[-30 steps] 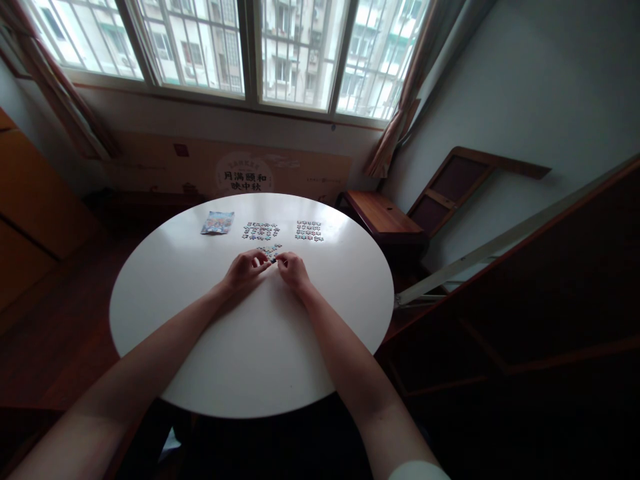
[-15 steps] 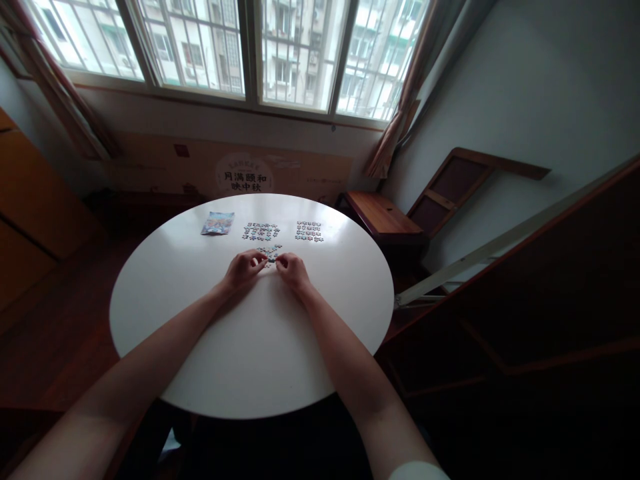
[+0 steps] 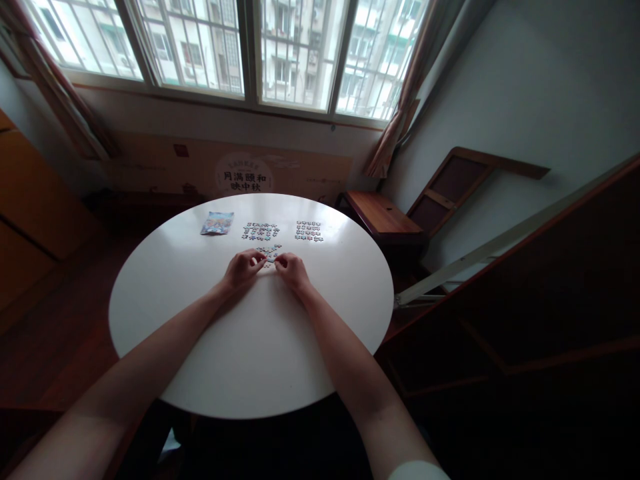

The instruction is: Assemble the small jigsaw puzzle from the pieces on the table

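My left hand point(image 3: 243, 268) and my right hand point(image 3: 293, 270) rest close together on the round white table point(image 3: 200, 320). Both have their fingers curled in a pinch at a small cluster of joined puzzle pieces point(image 3: 270, 251) lying just beyond the fingertips. The piece they pinch is too small to make out clearly. Farther back lie two groups of loose puzzle pieces, one in the middle point(image 3: 261, 231) and one to the right point(image 3: 309, 231). A small printed picture card point(image 3: 217, 222) lies at the back left.
A wooden chair point(image 3: 385, 217) stands at the table's right rear. A large cardboard box point(image 3: 235, 170) leans under the window. Wooden furniture stands at the left, and dark wooden panels fill the right side.
Both hands have stayed at the small cluster, with only slight shifts of the fingertips. Nothing else has moved.
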Tool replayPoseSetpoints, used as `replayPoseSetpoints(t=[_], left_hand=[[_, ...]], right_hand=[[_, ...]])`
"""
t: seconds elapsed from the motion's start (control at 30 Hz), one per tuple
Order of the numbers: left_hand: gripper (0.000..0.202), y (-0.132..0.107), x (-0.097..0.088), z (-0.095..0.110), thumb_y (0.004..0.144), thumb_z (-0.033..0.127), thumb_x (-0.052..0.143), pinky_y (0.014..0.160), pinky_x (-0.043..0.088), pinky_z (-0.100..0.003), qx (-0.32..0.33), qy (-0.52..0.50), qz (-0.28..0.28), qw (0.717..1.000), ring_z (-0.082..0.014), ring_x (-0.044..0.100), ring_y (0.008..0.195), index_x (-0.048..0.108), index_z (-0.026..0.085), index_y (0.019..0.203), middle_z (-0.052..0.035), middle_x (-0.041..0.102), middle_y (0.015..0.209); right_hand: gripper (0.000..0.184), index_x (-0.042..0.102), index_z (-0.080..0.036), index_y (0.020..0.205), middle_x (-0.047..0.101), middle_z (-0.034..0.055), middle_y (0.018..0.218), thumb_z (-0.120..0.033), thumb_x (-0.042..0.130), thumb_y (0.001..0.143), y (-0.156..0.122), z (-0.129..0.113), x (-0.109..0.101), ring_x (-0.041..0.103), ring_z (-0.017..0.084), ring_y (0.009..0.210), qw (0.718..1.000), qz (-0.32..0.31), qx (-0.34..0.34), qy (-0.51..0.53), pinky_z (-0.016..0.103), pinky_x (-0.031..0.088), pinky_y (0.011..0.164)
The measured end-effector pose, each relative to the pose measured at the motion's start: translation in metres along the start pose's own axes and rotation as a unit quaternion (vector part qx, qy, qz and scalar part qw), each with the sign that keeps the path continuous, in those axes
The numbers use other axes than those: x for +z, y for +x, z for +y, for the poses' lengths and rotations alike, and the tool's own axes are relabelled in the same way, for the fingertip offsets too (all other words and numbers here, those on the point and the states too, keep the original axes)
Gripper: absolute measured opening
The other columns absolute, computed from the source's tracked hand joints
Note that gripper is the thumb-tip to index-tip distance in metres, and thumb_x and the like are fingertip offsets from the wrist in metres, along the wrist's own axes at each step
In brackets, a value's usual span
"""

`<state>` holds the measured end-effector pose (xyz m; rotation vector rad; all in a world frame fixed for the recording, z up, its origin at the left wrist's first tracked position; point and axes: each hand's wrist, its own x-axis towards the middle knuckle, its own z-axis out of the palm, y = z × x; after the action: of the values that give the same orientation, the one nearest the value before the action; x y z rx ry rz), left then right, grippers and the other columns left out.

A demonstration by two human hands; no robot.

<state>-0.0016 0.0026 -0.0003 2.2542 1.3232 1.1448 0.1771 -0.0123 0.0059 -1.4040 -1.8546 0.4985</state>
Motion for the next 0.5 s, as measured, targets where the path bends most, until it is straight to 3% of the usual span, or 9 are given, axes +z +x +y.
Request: replayPoseSetpoints(t=[0.5], left_hand=[[0.021,-0.0002,0.0021,0.0002,0.082,0.034,0.056,0.055,0.046,-0.025,0.009,-0.023,-0.01,1.0,-0.0129,0.056,0.058,0.066,0.017,0.081,-0.0042,0.067,0.078]], right_hand=[[0.014,0.07,-0.016,0.085,0.067,0.0049,0.083,-0.018,0.056,0.08,-0.0002,0.0007,0.0013,0.06,0.014,0.075,1.0,0.009,-0.002,0.012,0.025,0.046,0.074]])
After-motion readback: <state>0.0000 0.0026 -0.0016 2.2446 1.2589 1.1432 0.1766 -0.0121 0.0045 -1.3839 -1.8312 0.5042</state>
